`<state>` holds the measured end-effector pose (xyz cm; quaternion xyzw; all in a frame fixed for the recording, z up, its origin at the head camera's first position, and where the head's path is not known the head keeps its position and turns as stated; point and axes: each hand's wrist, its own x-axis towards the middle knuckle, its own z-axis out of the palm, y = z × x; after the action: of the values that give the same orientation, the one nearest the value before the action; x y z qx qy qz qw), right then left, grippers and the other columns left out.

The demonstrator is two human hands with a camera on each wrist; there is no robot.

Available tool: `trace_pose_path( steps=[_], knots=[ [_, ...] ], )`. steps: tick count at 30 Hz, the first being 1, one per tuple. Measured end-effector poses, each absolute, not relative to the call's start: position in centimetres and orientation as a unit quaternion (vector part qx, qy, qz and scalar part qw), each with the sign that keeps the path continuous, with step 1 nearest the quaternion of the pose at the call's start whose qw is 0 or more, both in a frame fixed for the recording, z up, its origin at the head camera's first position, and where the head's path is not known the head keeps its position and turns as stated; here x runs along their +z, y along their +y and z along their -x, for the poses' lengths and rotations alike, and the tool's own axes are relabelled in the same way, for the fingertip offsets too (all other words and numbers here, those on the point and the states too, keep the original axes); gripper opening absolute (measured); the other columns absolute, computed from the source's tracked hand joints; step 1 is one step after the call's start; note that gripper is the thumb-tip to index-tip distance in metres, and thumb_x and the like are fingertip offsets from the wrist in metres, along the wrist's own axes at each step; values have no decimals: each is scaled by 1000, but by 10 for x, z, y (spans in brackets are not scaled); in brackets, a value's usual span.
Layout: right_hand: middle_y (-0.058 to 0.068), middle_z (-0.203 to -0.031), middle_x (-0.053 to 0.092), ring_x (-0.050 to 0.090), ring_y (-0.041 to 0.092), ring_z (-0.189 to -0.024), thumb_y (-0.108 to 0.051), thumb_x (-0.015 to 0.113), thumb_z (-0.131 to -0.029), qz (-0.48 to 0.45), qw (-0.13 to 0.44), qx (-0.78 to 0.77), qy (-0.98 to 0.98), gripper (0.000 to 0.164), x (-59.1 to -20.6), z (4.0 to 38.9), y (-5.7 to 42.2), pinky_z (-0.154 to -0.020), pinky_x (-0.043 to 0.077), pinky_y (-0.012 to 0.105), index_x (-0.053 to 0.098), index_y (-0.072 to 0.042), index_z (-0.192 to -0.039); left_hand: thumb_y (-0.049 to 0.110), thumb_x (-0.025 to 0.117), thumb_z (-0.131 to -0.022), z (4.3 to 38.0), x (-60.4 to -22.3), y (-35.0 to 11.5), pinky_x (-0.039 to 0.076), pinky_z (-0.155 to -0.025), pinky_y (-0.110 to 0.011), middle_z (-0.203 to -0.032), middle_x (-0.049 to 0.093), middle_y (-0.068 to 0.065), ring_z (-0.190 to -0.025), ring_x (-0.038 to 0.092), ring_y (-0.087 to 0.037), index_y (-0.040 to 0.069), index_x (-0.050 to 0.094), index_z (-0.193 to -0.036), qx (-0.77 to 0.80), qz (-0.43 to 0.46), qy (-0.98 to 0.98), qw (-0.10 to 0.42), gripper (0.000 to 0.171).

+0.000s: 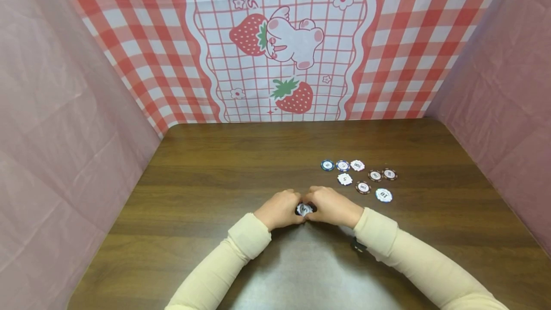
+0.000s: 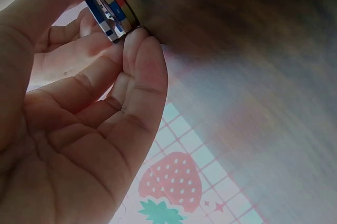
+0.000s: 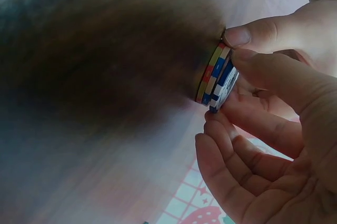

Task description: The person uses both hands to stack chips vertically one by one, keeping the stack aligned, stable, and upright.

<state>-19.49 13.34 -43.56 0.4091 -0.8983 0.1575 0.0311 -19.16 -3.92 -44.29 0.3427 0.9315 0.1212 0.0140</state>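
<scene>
L hand [image 1: 281,208], R hand [image 1: 334,206] pinch chip stack [image 1: 304,210]; w/ uneven thumb press. at 6 o'clock, we may skew it.

I can see a short stack of round poker chips [image 1: 304,210] pinched flat between the left hand [image 1: 282,209] and the right hand [image 1: 332,206], edges banded yellow, red, blue and cream, a blue-and-white chip [image 3: 229,83] face-up on top.
</scene>
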Motion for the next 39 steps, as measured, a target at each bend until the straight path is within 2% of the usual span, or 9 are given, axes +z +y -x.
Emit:
trace_pose_path(
  steps=[6,15,26,30,35,39],
  knots=[
    [-2,-72,53,44,7,-61,-21,74,-66,-417,37,154,-895,15,-438,195,133,-55,40,23,65,-14,-77,31,74,-68,192,-442,-39,43,-60,-27,-73,56,4,-67,51,-11,14,62,-80,118,-340,933,13,24],
    [-2,-71,54,44,7,-61,-20,73,-67,-417,37,156,-895,13,-438,195,133,-55,40,24,66,-14,-77,30,74,-68,192,-442,-39,43,-60,-27,-73,56,5,-67,50,-11,14,63,-82,120,-343,932,11,24],
    [-1,-82,61,54,9,-74,-20,73,-70,-403,18,175,-898,22,-433,198,138,-67,47,27,70,-14,-92,31,74,-68,193,-443,-38,42,-61,-26,-75,58,6,-70,51,-10,17,62,-83,129,-343,930,21,24],
    [1,-85,61,57,12,-75,-21,73,-72,-378,19,175,-909,26,-427,199,143,-67,47,28,70,-10,-95,32,75,-69,193,-442,-39,41,-60,-25,-74,57,6,-68,50,-9,15,62,-82,132,-339,931,27,25],
    [5,-88,61,56,14,-71,-23,74,-73,-339,40,178,-923,34,-422,204,151,-64,46,27,67,-2,-99,33,75,-68,192,-442,-38,40,-59,-25,-71,55,6,-67,50,-10,13,61,-78,122,-335,934,24,26],
    [7,-89,62,59,18,-74,-22,75,-72,-316,73,177,-929,35,-420,209,159,-66,48,31,67,-1,-99,34,75,-68,192,-442,-38,41,-58,-24,-70,55,6,-66,50,-10,13,61,-77,115,-334,935,22,27]
  ],
)
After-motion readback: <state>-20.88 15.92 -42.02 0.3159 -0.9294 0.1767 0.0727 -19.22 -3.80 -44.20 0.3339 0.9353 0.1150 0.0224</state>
